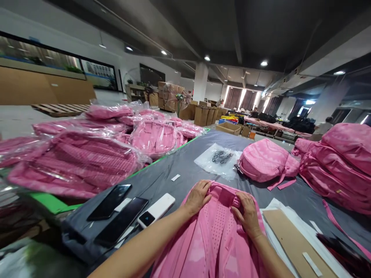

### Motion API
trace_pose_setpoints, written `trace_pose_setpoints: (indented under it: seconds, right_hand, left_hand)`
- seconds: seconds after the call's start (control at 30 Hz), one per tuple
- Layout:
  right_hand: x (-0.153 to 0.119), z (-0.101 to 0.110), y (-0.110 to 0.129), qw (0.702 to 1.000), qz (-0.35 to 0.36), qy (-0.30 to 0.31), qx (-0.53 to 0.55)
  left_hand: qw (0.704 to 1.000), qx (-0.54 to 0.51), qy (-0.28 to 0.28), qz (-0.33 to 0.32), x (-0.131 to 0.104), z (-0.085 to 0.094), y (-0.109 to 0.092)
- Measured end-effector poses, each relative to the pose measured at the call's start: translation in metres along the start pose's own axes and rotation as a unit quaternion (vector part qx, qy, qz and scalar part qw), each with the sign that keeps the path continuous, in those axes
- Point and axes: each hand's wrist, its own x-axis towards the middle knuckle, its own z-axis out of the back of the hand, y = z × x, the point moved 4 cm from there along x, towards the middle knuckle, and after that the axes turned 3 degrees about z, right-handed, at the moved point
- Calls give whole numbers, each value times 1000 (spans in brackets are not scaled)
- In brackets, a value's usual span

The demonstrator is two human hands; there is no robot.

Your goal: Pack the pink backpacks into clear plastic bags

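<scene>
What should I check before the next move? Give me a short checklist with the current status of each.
1. Left hand on the near backpack: ok, at its top edge, on the left.
2. Right hand on it too: ok, near the top edge, on the right.
3. Firm grip by both hands: cannot tell; contact shows, pressure does not.
4. White device out of the way: not ok, it lies close beside the left forearm.
5. Clear plastic bag apart from the near backpack: ok, it lies beyond it on the table.
6. Near backpack's contents: cannot tell, its inside is hidden.
</scene>
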Motion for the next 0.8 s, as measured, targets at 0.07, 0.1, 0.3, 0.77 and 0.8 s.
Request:
trace_pose_setpoints:
  seconds: [0.07, 0.1, 0.3, 0.77, 0.8]
  right_hand:
    - [-15, 13, 13, 999, 2, 34, -3]
    - [-23, 19, 19, 999, -1, 44, -2]
    - [-45, 32, 27, 975, -84, 206, 5]
    - [5, -71, -44, 890, -227, 371, -136]
    - [4, -74, -44, 893, -224, 364, -142]
  left_hand:
    - [999, 22, -44, -22, -24, -2, -1]
    - [998, 33, -53, -29, -37, -4, -3]
    - [990, 42, 136, 4, -59, -15, -7]
    - [943, 80, 310, 93, 18, -35, -43]
    - [933, 55, 341, 103, 9, -40, -50]
